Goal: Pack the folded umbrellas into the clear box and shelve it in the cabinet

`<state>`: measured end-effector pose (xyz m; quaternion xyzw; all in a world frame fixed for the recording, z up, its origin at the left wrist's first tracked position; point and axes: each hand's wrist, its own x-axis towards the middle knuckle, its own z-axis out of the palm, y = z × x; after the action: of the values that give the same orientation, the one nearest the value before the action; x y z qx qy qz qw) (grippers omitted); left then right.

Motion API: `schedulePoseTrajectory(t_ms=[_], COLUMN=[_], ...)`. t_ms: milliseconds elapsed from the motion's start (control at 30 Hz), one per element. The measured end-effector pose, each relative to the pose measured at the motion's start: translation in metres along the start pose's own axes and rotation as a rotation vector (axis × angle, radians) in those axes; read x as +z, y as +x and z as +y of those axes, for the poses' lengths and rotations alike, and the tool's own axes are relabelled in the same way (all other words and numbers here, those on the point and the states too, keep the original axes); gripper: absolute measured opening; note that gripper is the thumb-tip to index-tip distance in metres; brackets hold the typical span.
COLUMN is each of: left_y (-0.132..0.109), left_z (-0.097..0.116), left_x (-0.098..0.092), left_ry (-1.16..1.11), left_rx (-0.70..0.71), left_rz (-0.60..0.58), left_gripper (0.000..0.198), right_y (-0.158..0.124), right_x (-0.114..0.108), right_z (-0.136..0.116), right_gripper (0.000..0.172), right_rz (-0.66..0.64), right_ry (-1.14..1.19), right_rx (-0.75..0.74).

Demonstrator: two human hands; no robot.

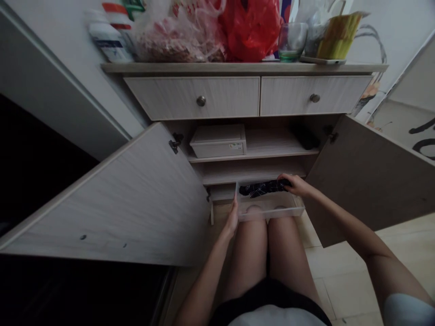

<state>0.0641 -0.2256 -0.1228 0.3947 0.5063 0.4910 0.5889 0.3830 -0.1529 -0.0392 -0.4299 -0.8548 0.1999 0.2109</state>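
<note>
A clear plastic box [272,212] without a lid rests on my knees, in front of the open cabinet. My left hand [232,214] grips its left side. Along the box's far side lies a dark plaid folded cloth [261,188], rolled or bunched lengthwise. My right hand [292,184] is closed on the right end of this cloth, at the box's far right corner. The fingertips are partly hidden by the cloth. The near part of the box shows my knees through its bottom.
Two cabinet doors stand swung out, the left door [129,203] and the right door [367,176]. A white lidded box [219,141] and a dark object [305,136] sit on the upper shelf. Bags, bottles and a glass [292,40] crowd the cabinet top [238,68].
</note>
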Motion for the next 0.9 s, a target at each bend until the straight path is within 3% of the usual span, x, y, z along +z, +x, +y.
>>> schedulePoseTrajectory(t_ms=[200, 367, 433, 533, 600, 733, 833, 900], left_y=[-0.004, -0.007, -0.008, -0.008, -0.008, -0.008, -0.007, -0.005], left_z=[0.006, 0.006, 0.005, 0.004, 0.004, 0.004, 0.001, -0.002], left_x=[-0.001, -0.003, -0.003, -0.003, -0.002, -0.002, -0.002, -0.002], left_ry=[0.014, 0.034, 0.015, -0.001, 0.012, 0.047, 0.05, 0.038], left_rx=[-0.015, -0.064, -0.064, -0.092, -0.101, -0.05, -0.035, -0.036], left_rz=[0.022, 0.047, 0.051, 0.098, 0.129, 0.117, 0.103, 0.105], left_gripper=[0.065, 0.064, 0.068, 0.076, 0.077, 0.075, 0.08, 0.082], right_y=[0.013, 0.02, 0.026, 0.042, 0.058, 0.087, 0.1, 0.103], right_x=[0.018, 0.022, 0.018, -0.005, -0.029, -0.074, -0.09, -0.092], right_z=[0.001, -0.018, -0.023, -0.015, 0.003, 0.06, 0.099, 0.116], right_gripper=[0.043, 0.039, 0.045, 0.051, 0.045, 0.042, 0.048, 0.048], right_rz=[-0.062, -0.175, -0.23, -0.301, -0.209, 0.19, 0.258, 0.245], right_ry=[-0.279, -0.622, -0.646, -0.487, -0.386, -0.521, -0.589, -0.574], right_rx=[0.052, 0.116, 0.115, 0.159, 0.255, 0.617, 0.854, 0.916])
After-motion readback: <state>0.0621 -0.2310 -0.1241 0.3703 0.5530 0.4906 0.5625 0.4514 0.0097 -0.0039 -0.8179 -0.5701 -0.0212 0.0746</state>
